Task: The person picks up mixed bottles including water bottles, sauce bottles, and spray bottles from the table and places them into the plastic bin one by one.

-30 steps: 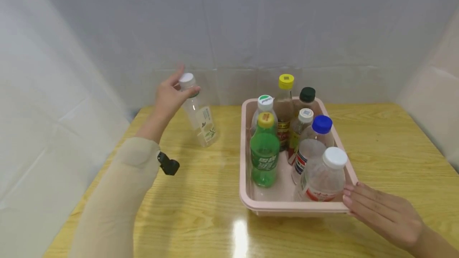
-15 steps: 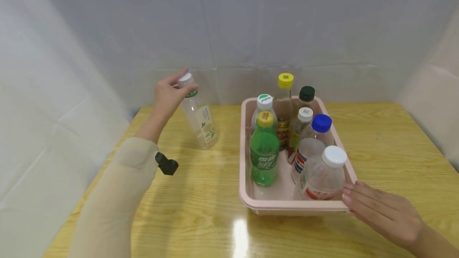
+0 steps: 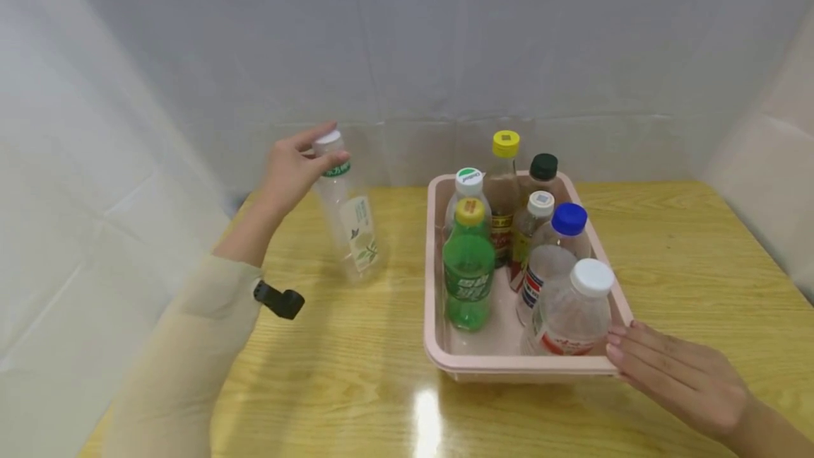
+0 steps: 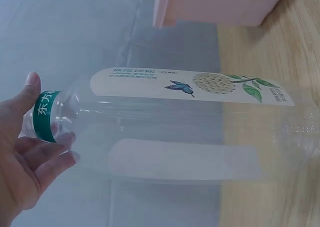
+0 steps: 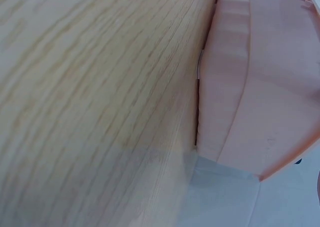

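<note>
My left hand (image 3: 295, 165) pinches a clear plastic bottle (image 4: 150, 122) round its neck, just below the white cap (image 3: 328, 138). The bottle has a green neck band and a pale label with a butterfly and a flower. In the head view it leans, base toward the right and nearer to me, over the table left of the pink bin (image 3: 432, 267). My right hand (image 3: 689, 377) lies with straight fingers against the bin's near right corner. The right wrist view shows the bin's outer wall (image 5: 272, 87) but barely any of that hand.
Several bottles stand in the bin, among them a green one (image 3: 469, 274), one with a blue cap (image 3: 569, 219), one with a yellow cap (image 3: 506, 143) and a clear one (image 3: 572, 316) at the near right. The wooden table (image 3: 356, 380) meets a pale sheet (image 3: 407, 55) behind.
The bottle's base has swung slightly left and toward me, its green neck band showing more. My left forearm has shifted left. The right hand and the bin have stayed nearly still.
</note>
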Demonstrator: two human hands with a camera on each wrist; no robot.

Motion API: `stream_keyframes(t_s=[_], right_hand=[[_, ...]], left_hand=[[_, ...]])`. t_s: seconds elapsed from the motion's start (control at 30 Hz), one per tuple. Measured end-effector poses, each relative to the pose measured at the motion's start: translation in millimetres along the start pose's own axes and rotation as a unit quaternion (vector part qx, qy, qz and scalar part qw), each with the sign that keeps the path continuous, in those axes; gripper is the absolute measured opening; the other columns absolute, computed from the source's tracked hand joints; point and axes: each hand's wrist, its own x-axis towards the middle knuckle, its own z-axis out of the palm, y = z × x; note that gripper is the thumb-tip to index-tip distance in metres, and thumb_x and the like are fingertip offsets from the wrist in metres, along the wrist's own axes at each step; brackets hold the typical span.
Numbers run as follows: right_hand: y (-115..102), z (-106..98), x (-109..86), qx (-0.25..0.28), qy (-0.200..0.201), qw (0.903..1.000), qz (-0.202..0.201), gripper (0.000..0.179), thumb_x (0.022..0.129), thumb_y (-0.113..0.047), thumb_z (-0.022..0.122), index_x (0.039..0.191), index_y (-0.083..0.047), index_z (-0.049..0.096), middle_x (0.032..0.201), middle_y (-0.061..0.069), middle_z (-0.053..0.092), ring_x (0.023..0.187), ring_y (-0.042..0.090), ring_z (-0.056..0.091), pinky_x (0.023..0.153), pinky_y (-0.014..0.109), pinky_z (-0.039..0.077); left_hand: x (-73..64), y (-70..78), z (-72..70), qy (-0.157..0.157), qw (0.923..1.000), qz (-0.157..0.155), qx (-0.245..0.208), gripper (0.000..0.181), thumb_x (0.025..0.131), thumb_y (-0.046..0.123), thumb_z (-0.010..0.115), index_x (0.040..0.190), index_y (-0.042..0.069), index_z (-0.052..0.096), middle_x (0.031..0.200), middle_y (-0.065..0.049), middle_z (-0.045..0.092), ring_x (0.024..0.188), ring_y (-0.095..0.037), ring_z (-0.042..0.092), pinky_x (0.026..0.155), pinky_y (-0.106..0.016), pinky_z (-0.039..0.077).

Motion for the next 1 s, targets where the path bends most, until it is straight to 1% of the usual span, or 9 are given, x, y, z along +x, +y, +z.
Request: stream_keyframes(t_s=[0.13, 0.23, 0.37, 0.43, 0.5, 0.63, 0.73, 0.93, 1.0], right_hand=[[0, 0, 0.8, -0.001, -0.002, 1.0, -0.001, 0.024, 0.096, -0.011, 0.055, 0.107, 0.005, 0.069, 0.106, 0.016, 0.07, 0.108, 0.02, 0.064, 0.099, 0.027, 0.046], [0, 0, 0.7, -0.001, -0.002, 1.0, -0.001, 0.024, 0.096, -0.011, 0.055, 0.107, 0.004, 0.069, 0.106, 0.016, 0.07, 0.108, 0.021, 0.064, 0.099, 0.027, 0.046], [-1, -1, -0.1, 0.003, -0.006, 1.0, 0.002, 0.024, 0.096, -0.012, 0.055, 0.107, 0.004, 0.069, 0.107, 0.016, 0.069, 0.108, 0.021, 0.064, 0.1, 0.027, 0.046], [-1, -2, -0.5, 0.002, -0.011, 0.9999, 0.003, 0.025, 0.096, -0.012, 0.054, 0.108, 0.004, 0.069, 0.108, 0.016, 0.069, 0.109, 0.02, 0.063, 0.101, 0.027, 0.045], [-1, -3, -0.8, 0.001, -0.014, 0.9999, 0.004, 0.025, 0.097, -0.012, 0.054, 0.108, 0.004, 0.069, 0.108, 0.016, 0.069, 0.11, 0.02, 0.063, 0.101, 0.027, 0.045], [-2, -3, -0.8, -0.002, -0.013, 0.9999, 0.005, 0.024, 0.096, -0.012, 0.054, 0.107, 0.004, 0.069, 0.107, 0.016, 0.069, 0.109, 0.02, 0.064, 0.1, 0.027, 0.045], [-2, -2, -0.1, -0.004, -0.01, 0.9999, 0.005, 0.024, 0.096, -0.012, 0.055, 0.107, 0.004, 0.069, 0.107, 0.016, 0.069, 0.108, 0.02, 0.064, 0.1, 0.027, 0.046], [-3, -3, 1.0, -0.018, -0.031, 0.9994, 0.004, 0.027, 0.098, -0.013, 0.052, 0.113, 0.004, 0.066, 0.115, 0.014, 0.067, 0.115, 0.018, 0.06, 0.103, 0.027, 0.042], [-3, -4, 1.5, -0.02, -0.035, 0.9992, 0.005, 0.027, 0.098, -0.013, 0.051, 0.114, 0.004, 0.066, 0.116, 0.013, 0.066, 0.117, 0.018, 0.059, 0.104, 0.027, 0.041]], left_hand=[[-10.0, 10.2, -4.1, 0.005, 0.9999, 0.009, 0.011, 0.058, 0.085, 0.04, 0.068, 0.138, 0.028, 0.049, 0.136, -0.01, 0.052, 0.109, -0.027, 0.06, 0.086, -0.035, 0.053], [-19.8, 20.8, -6.1, 0.013, 0.9995, 0.024, 0.018, 0.055, 0.085, 0.038, 0.068, 0.137, 0.029, 0.05, 0.132, -0.009, 0.055, 0.103, -0.023, 0.062, 0.082, -0.029, 0.053], [-33.5, 35.9, -8.2, 0.007, 0.999, 0.043, 0.01, 0.053, 0.085, 0.032, 0.07, 0.135, 0.029, 0.052, 0.122, -0.009, 0.06, 0.092, -0.015, 0.063, 0.074, -0.021, 0.052], [-40.2, 42.8, -8.9, -0.001, 0.9987, 0.051, 0.006, 0.052, 0.085, 0.029, 0.07, 0.135, 0.029, 0.053, 0.119, -0.009, 0.061, 0.088, -0.011, 0.062, 0.072, -0.018, 0.051], [-46.3, 49.5, -9.4, -0.01, 0.9978, 0.065, 0.004, 0.052, 0.085, 0.026, 0.071, 0.134, 0.027, 0.054, 0.117, -0.01, 0.063, 0.085, -0.009, 0.063, 0.07, -0.017, 0.052], [-56.1, 61.1, -10.1, -0.025, 0.995, 0.097, 0.002, 0.052, 0.085, 0.019, 0.071, 0.134, 0.023, 0.054, 0.121, -0.011, 0.063, 0.087, -0.004, 0.065, 0.073, -0.017, 0.053], [-62.4, 68.5, -11.0, -0.031, 0.9918, 0.124, -0.008, 0.052, 0.085, 0.014, 0.071, 0.134, 0.019, 0.055, 0.123, -0.014, 0.062, 0.088, -0.001, 0.065, 0.074, -0.016, 0.054], [-76.7, 83.5, -15.4, -0.044, 0.9846, 0.162, -0.05, 0.051, 0.082, -0.001, 0.07, 0.13, 0.011, 0.058, 0.116, -0.015, 0.064, 0.087, -0.004, 0.067, 0.072, -0.019, 0.056], [-80.6, 88.4, -16.2, -0.042, 0.9809, 0.179, -0.062, 0.052, 0.08, -0.007, 0.07, 0.129, 0.007, 0.059, 0.112, -0.017, 0.065, 0.085, -0.006, 0.068, 0.07, -0.021, 0.057]])
